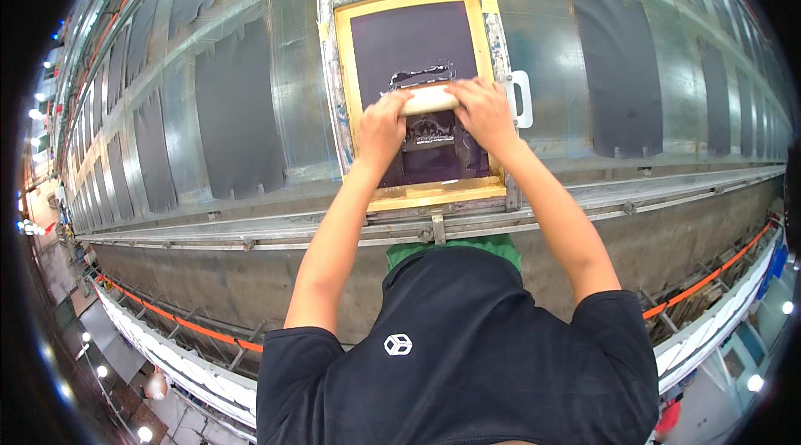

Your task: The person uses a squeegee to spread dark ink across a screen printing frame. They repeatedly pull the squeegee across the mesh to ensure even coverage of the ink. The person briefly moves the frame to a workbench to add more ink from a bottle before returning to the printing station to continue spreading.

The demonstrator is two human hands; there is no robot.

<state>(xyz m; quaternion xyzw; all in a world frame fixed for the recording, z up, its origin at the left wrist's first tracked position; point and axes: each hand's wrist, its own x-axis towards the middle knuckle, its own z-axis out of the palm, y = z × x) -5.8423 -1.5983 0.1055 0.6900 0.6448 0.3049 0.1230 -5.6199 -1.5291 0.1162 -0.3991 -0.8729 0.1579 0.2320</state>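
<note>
My left hand (pixel 382 126) and my right hand (pixel 486 114) grip the two ends of a squeegee with a pale, rounded handle (pixel 430 100). Fingers on both sides are wrapped over the handle. Beneath it lies a printing screen (pixel 405 35) with dark purple mesh, its border edged in yellow. The squeegee sits across the middle of the mesh, and its blade edge is mostly hidden. A streak of dark, glossy ink (pixel 417 75) lies just beyond it, and a wet-looking pattern (pixel 430 130) shows on the near side.
A white loop handle (pixel 522 100) stands at the screen's right side. Dark fabric panels (pixel 238 110) lie along the long table to the left, with more panels (pixel 619 70) to the right. A metal rail (pixel 576 213) follows the table's near edge, close to my body.
</note>
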